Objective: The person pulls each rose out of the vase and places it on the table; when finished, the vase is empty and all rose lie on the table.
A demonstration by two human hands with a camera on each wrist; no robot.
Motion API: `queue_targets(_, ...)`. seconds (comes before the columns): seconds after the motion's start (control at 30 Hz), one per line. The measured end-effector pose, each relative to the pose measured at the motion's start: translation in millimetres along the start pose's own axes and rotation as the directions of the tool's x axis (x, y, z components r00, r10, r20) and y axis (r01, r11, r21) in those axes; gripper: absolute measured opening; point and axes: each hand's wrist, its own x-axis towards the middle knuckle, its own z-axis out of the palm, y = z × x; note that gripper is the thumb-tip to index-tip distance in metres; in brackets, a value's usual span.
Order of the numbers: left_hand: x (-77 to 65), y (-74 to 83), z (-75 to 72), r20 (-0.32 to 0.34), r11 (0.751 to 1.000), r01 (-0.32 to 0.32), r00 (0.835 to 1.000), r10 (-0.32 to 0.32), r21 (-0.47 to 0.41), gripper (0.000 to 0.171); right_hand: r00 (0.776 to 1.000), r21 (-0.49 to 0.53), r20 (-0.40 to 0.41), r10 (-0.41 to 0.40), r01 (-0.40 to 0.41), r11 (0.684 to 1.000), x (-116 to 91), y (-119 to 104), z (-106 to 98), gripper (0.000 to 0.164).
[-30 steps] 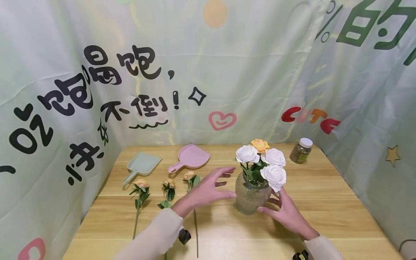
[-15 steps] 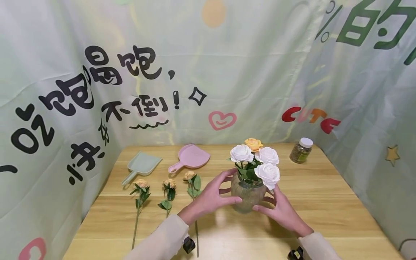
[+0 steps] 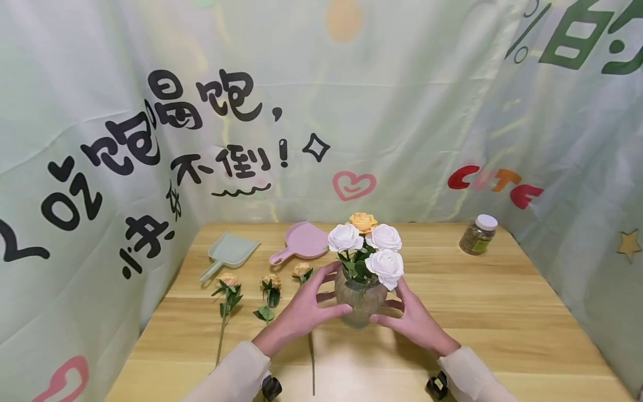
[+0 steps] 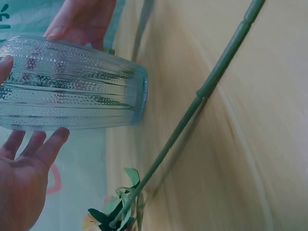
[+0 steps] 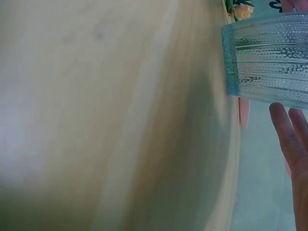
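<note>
A ribbed, textured glass vase (image 3: 359,307) stands between my hands in the head view, holding three white roses (image 3: 385,268) and one yellow-orange rose (image 3: 363,222). My left hand (image 3: 312,306) grips its left side, thumb toward the front. On the opposite side, my right hand (image 3: 414,318) holds it with curved fingers. Both wrist views show the glass vase (image 4: 77,86) side-on; whether its base touches the table I cannot tell. Several fingers are hidden behind the glass. Left of the vase lie three peach roses with long stems, the nearest rose (image 3: 302,271) partly behind my left hand.
A green dustpan (image 3: 233,250) and a pink dustpan (image 3: 305,241) lie at the back left of the wooden table (image 3: 492,312). At the back right stands a jar (image 3: 478,237) with a white lid. Printed cloth hangs behind and on both sides.
My left hand has closed in on the vase from a gap beside it. The vase with its roses has moved left, carried between both hands. The head view has shifted slightly.
</note>
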Motion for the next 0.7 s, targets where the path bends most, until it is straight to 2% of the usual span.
queue_targets(0.13,-1.2,0.1,-1.7,0.000,1.000,-0.018,1.000,0.018,-0.009,0.090,1.000,-0.004,0.013,0.001,-0.001,1.000,2,-2,1,0.110)
queue_targets(0.23,-2.0,-0.5,-1.9,-0.004,1.000,-0.022,1.000,0.022,-0.009,0.089,1.000,-0.019,0.002,-0.031,0.031,0.999,0,-8,-2,0.105)
queue_targets(0.3,-2.4,-1.2,-2.2,-0.010,1.000,-0.026,1.000,0.026,-0.001,0.089,0.996,-0.017,-0.034,-0.080,0.080,0.997,-1,-16,-6,0.096)
queue_targets(0.37,-2.7,-1.9,-2.7,-0.015,1.000,-0.030,0.999,0.030,0.004,0.089,0.981,0.006,-0.091,-0.171,0.172,0.985,0,-26,-11,0.078)
queue_targets(0.43,-2.9,-2.2,-2.9,-0.018,0.999,-0.033,0.999,0.033,0.010,0.088,0.948,0.017,-0.145,-0.282,0.288,0.958,1,-37,-16,0.055)
queue_targets(0.5,-2.9,-1.9,-2.6,-0.017,0.999,-0.036,0.999,0.036,0.012,0.087,0.886,-0.003,-0.174,-0.430,0.436,0.900,2,-48,-20,0.040)
queue_targets(0.53,-3.1,-1.7,-2.5,-0.016,0.999,-0.035,0.999,0.036,0.014,0.087,0.852,-0.023,-0.178,-0.493,0.497,0.867,2,-53,-21,0.037)
queue_targets(0.63,-3.1,-1.9,-2.3,-0.020,0.999,-0.032,0.999,0.033,0.016,0.087,0.774,-0.101,-0.154,-0.615,0.607,0.789,3,-68,-21,0.038)
queue_targets(0.67,-3.2,-1.9,-2.2,-0.022,0.999,-0.031,0.999,0.031,0.016,0.087,0.759,-0.128,-0.143,-0.635,0.622,0.773,3,-72,-21,0.040)
queue_targets(0.7,-3.2,-2.2,-2.1,-0.025,0.999,-0.030,0.999,0.030,0.016,0.087,0.759,-0.143,-0.135,-0.637,0.621,0.771,4,-76,-20,0.041)
